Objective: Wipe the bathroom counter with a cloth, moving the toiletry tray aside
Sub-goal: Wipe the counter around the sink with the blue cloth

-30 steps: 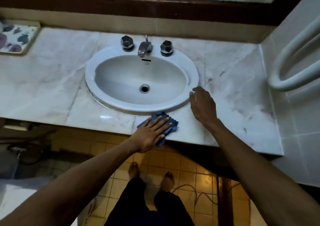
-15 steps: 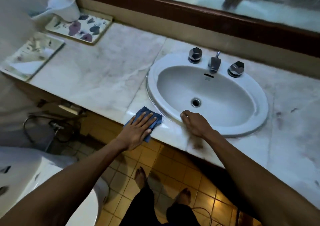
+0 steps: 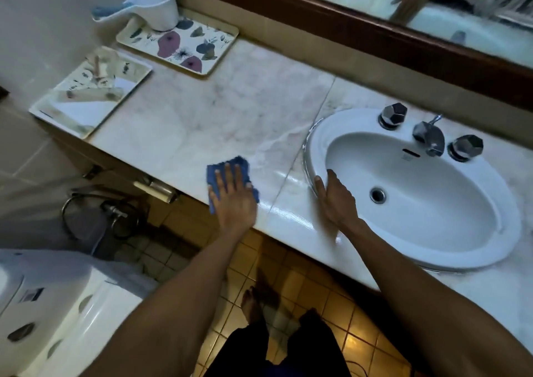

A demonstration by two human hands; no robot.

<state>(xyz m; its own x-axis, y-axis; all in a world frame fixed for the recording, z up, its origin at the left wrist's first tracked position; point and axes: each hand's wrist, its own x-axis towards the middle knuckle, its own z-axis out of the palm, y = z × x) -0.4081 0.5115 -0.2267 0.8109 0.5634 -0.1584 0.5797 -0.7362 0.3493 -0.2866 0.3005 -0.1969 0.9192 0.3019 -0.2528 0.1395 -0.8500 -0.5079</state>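
- Head view: fingers (image 3: 230,176) of the left hand (image 3: 235,200) lie spread and flat, pressing the blue cloth (image 3: 227,171) onto the counter (image 3: 202,122) near its front edge, left of the sink (image 3: 314,140).
- Right hand (image 3: 336,200) rests open, gripping nothing, braced on the sink rim.
- Two trays stand well apart from the cloth at the far left: a floral tray (image 3: 202,44) bearing a dipper (image 3: 153,4), and a toiletry tray (image 3: 83,99) at the corner.
- Judged technique: keep the palm flat with even pressure, overlap strokes leftward, and lift the toiletry tray clear before wiping beneath it.
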